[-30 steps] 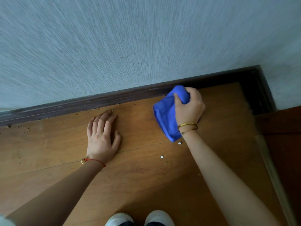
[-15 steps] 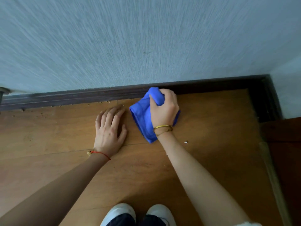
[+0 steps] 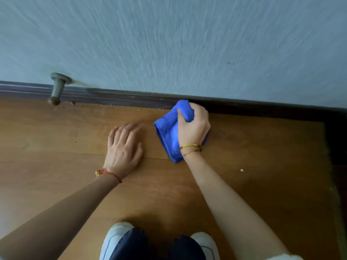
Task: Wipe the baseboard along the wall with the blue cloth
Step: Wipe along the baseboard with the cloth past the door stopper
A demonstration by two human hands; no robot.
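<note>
Your right hand [image 3: 193,126] is closed around the bunched blue cloth [image 3: 169,134], pressing its top end against the dark baseboard [image 3: 131,100] just beyond your knuckles. Your left hand [image 3: 123,151] lies flat and spread on the wooden floor [image 3: 262,166], just beside the cloth, holding nothing.

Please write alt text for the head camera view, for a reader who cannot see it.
Seen from above, a person's right hand presses a bunched blue cloth against the dark baseboard under a pale textured wall. The left hand lies flat on the wooden floor; a door stopper juts out further left.
</note>
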